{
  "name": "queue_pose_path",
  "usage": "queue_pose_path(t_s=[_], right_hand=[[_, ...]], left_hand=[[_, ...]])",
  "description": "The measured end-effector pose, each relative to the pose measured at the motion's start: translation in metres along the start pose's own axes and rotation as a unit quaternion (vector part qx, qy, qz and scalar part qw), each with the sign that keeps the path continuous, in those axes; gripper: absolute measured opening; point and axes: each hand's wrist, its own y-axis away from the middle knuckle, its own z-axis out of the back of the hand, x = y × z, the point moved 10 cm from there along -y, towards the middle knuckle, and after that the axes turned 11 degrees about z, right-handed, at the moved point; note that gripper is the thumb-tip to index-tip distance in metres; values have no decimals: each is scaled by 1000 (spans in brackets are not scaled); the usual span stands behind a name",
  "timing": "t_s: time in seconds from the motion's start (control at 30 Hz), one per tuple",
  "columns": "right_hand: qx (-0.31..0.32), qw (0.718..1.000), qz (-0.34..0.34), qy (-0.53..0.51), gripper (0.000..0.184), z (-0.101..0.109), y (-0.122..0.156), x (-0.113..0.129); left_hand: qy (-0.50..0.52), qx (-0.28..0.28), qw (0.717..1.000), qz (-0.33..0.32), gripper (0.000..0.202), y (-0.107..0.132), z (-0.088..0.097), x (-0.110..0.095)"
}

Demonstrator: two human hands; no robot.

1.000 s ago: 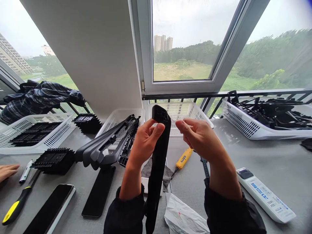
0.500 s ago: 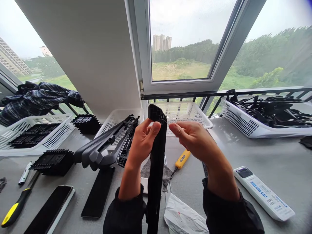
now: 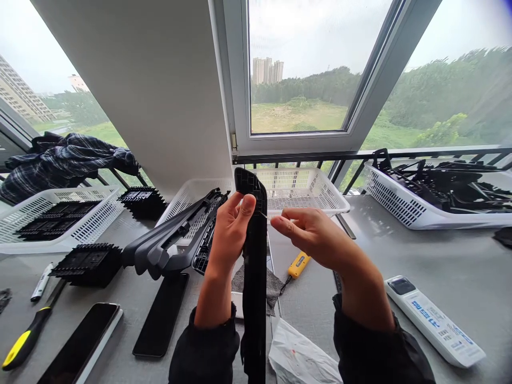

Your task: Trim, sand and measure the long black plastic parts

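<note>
My left hand [image 3: 230,229] grips a long black plastic strip [image 3: 254,277] near its upper end and holds it upright in front of me. My right hand [image 3: 310,234] is just to the right of the strip's top. Its thumb and forefinger are pinched on a thin pin or wire [image 3: 264,215] that points at the strip's edge. The lower end of the strip runs down between my dark sleeves and out of view.
White baskets [image 3: 308,194] stand along the window rail, and one at the right [image 3: 400,205] holds black parts. Grey trim pieces [image 3: 172,242], black clip blocks [image 3: 88,262], a phone [image 3: 82,341], screwdrivers [image 3: 24,341], a yellow tool [image 3: 299,264] and a remote [image 3: 434,320] lie on the grey table.
The strip has turned edge-on and shifted slightly left. My right hand moved in toward its top and now pinches a thin pin. A hand at the far left edge is gone.
</note>
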Motion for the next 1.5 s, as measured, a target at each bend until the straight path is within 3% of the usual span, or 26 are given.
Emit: queue_pose_path(t_s=[0.23, 0.4, 0.6, 0.77, 0.87, 1.07, 1.5], right_hand=[[28, 1000, 13, 0, 73, -13, -2, 9], [40, 999, 10, -8, 69, -15, -1, 13], [-5, 1000, 12, 8, 72, 2, 1, 12], [-21, 1000, -8, -15, 72, 6, 2, 3], [-46, 998, -12, -30, 71, 9, 1, -4], [-146, 989, 7, 9, 75, 25, -2, -6], [-168, 985, 25, 16, 81, 23, -1, 10]], left_hand=[[-10, -63, 997, -39, 54, -1, 14, -6], [-25, -59, 997, -44, 57, 0, 10, -7], [-40, -3, 999, -6, 58, 0, -5, 1], [-25, -5, 1000, -17, 61, 0, -6, -1], [-5, 6, 1000, 27, 54, -1, -9, 7], [-1, 83, 992, 97, 33, 1, -31, 22], [-20, 93, 994, 56, 29, -1, -33, 14]])
